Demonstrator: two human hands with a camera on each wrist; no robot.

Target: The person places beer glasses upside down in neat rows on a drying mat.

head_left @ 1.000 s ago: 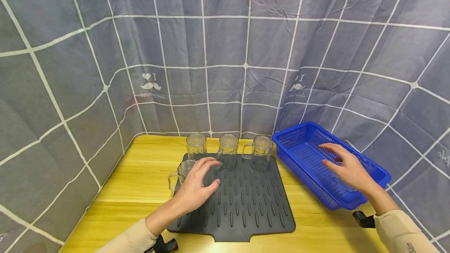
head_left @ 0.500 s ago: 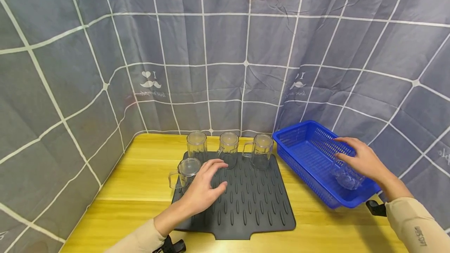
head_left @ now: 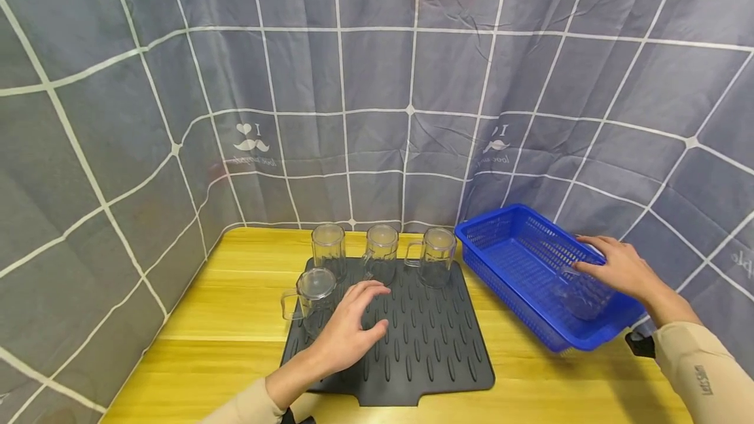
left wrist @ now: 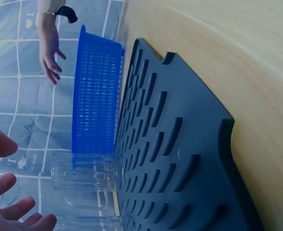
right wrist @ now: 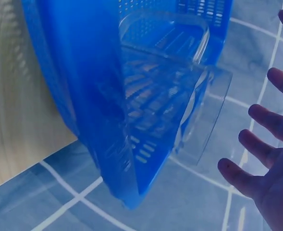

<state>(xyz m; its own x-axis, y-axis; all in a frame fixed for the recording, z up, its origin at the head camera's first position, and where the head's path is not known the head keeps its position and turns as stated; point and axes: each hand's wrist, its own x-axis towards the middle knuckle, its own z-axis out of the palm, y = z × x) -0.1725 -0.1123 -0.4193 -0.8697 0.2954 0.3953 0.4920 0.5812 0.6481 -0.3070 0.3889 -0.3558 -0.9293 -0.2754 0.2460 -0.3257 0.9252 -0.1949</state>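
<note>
My left hand hovers over the black ridged mat, fingers spread and holding nothing. Just behind it stands a clear glass mug, its handle facing left. Three more glass mugs, a left one, a middle one and a right one, form a row along the mat's far edge. On the right, my right hand is over the blue basket. Inside the basket's near end lies another glass mug; the right wrist view shows my spread fingers apart from it.
The mat and basket rest on a yellow wood-grain table. A grey curtain with white grid lines hangs behind and on both sides, close to the basket's right side.
My right hand has moved right across the basket, uncovering more of the mug inside. My left hand has shifted slightly right and nearer, away from the front-left mug. The standing mugs have not moved.
</note>
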